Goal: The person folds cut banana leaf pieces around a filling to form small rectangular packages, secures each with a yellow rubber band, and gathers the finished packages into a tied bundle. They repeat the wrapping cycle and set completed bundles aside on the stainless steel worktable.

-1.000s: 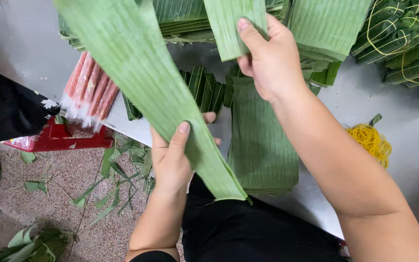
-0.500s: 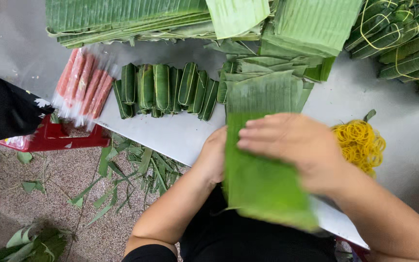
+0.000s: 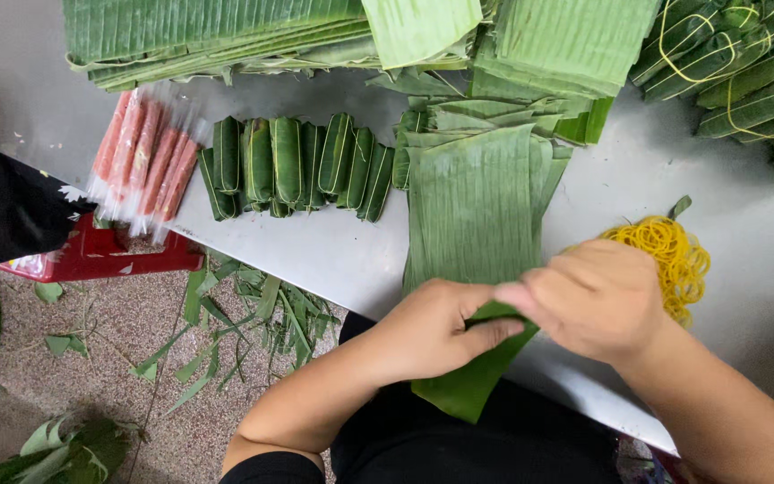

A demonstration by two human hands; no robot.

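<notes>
Folding is the step, we judge: left hand (image 3: 427, 327) and right hand (image 3: 589, 296) both pinch the near end of 1 leaf (image 3: 477, 233) lying over the counter (image 3: 315, 251) edge; next calls for a firm crease

On the table (image 3: 333, 251), leaf-wrapped rolls (image 3: 297, 166) lie between plastic-wrapped sausages (image 3: 141, 161) at left and cut banana leaves (image 3: 472, 206) at right; rubber bands (image 3: 665, 255) further right, tied bundles (image 3: 745, 81) far right.
</notes>
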